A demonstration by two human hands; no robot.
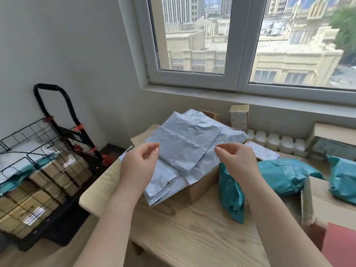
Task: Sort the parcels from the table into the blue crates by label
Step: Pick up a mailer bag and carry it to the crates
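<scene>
A pile of pale grey poly-mailer parcels (185, 147) lies on a brown cardboard box (200, 187) on the wooden table (192, 234). My left hand (138, 164) pinches the left edge of the top grey parcel between thumb and fingers. My right hand (235, 160) pinches its right edge the same way. Teal poly-mailer parcels (285, 176) lie to the right, one (231, 197) leaning against the box. No blue crate is in view.
A black wire trolley (44, 170) with cardboard boxes stands on the floor at the left. Against the wall under the window are a small carton (239, 117), a row of white bottles (279, 143) and a box (333, 139). An open cardboard flap (306, 201) and a red surface (341, 247) sit at the right.
</scene>
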